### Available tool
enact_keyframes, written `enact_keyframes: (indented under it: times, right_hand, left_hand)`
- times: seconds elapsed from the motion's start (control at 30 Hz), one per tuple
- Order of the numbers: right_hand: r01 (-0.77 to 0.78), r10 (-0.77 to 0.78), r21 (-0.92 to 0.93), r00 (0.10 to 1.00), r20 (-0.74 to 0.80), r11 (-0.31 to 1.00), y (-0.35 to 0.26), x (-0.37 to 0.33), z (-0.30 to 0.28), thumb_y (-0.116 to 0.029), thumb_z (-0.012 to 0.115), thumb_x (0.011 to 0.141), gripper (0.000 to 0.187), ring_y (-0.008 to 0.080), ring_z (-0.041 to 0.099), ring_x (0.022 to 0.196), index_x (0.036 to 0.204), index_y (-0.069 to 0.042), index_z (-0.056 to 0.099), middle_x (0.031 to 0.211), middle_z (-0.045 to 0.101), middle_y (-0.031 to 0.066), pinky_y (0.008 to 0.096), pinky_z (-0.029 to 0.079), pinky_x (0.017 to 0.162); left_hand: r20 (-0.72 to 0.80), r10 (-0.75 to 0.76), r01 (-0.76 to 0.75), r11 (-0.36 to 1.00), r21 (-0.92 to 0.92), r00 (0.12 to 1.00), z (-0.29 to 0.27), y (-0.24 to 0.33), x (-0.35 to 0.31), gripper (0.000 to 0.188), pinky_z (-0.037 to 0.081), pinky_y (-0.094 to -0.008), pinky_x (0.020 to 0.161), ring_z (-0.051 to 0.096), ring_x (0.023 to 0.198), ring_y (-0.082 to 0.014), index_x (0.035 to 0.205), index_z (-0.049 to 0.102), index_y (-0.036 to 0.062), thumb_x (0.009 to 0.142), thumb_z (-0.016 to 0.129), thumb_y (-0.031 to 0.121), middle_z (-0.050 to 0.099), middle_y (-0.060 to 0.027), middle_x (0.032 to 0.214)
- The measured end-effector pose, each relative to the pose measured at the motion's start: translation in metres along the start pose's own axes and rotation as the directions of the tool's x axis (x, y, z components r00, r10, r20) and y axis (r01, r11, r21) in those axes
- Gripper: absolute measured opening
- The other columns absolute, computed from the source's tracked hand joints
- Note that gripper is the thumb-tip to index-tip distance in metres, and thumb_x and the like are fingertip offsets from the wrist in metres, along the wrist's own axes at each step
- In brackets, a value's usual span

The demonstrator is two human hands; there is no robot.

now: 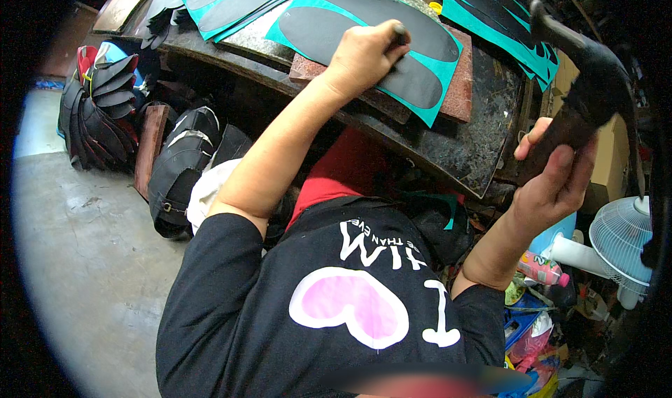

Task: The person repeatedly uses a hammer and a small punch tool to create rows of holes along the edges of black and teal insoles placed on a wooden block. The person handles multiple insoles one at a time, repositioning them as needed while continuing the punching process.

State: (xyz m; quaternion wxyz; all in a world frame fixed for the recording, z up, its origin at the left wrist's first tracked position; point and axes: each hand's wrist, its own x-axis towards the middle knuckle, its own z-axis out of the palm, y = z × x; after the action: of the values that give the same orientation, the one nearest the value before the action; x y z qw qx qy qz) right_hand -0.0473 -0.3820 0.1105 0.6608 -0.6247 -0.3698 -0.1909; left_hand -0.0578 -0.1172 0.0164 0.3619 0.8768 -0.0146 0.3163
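Note:
My left hand point(367, 56) is closed around a short rod-like tool point(400, 29), probably a punch; only its dark top end shows above the fingers. It rests over a teal sheet point(448, 55) bearing dark grey sole-shaped pieces. Under the sheet lies a reddish-brown block point(458, 104), whose edges stick out on both sides. Raised at the right, well apart from the sheet, my right hand point(560, 177) grips a hammer point(598, 83) by its dark handle. The hammer's dark head, with a curved end, is up and away from the left hand.
More teal sheets point(483, 20) lie on the dark worktable point(490, 153) at the far right, others point(231, 9) at the far left. A fan point(621, 240) and a pink bottle point(542, 268) are low at the right. Bundled black pieces point(98, 118) stand on the floor at left.

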Motion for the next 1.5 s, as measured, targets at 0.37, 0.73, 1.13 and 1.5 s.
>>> enact_keyframes:
  times: [0.37,0.73,1.13,1.5]
  right_hand:
    - [-0.483,0.582,-0.430,0.802,0.132,0.763,0.054,-0.045,-0.011,-0.020,0.056,0.102,0.042,0.0033,0.046,0.059,0.144,-0.015,0.052,0.079,0.056,-0.0010,0.0200,0.040,0.052]
    - [-0.512,0.576,-0.293,0.793,0.200,0.807,0.049,-0.022,0.009,-0.015,0.061,0.099,0.046,0.0042,0.046,0.058,0.144,-0.007,0.050,0.077,0.053,-0.0019,0.0191,0.039,0.053]
    - [0.292,-0.169,-0.392,0.932,0.320,0.872,0.034,0.015,0.060,-0.015,0.066,0.094,0.047,0.0314,0.071,0.102,0.139,-0.009,0.054,0.115,0.071,0.0167,0.0382,0.055,0.082]
    - [-0.167,0.231,-0.330,0.959,0.165,0.929,0.023,0.020,0.023,-0.015,0.066,0.095,0.046,0.0130,0.066,0.081,0.140,-0.012,0.056,0.111,0.072,0.0122,0.0288,0.054,0.071]
  left_hand:
    - [-0.281,-0.478,0.052,0.573,-0.818,0.832,-0.008,-0.015,0.007,0.010,0.061,-0.0296,0.071,0.071,0.080,-0.0184,0.101,0.058,-0.0015,0.095,0.062,0.006,0.070,-0.0118,0.088]
    - [-0.140,-0.407,0.325,0.858,-0.398,0.903,-0.028,-0.040,0.001,0.013,0.055,-0.0272,0.067,0.069,0.072,-0.0113,0.093,0.066,-0.0017,0.087,0.072,0.008,0.072,-0.0081,0.080]
    - [-0.039,0.028,-0.014,0.949,0.316,0.999,-0.020,-0.019,0.001,0.020,0.055,-0.0414,0.069,0.068,0.082,-0.0385,0.096,0.060,0.0029,0.089,0.070,0.018,0.068,-0.0222,0.086]
    - [-0.152,-0.243,0.211,0.957,-0.199,0.958,-0.019,-0.038,0.003,0.016,0.057,-0.0342,0.072,0.072,0.077,-0.0247,0.094,0.065,0.0018,0.087,0.072,0.014,0.072,-0.0134,0.083]
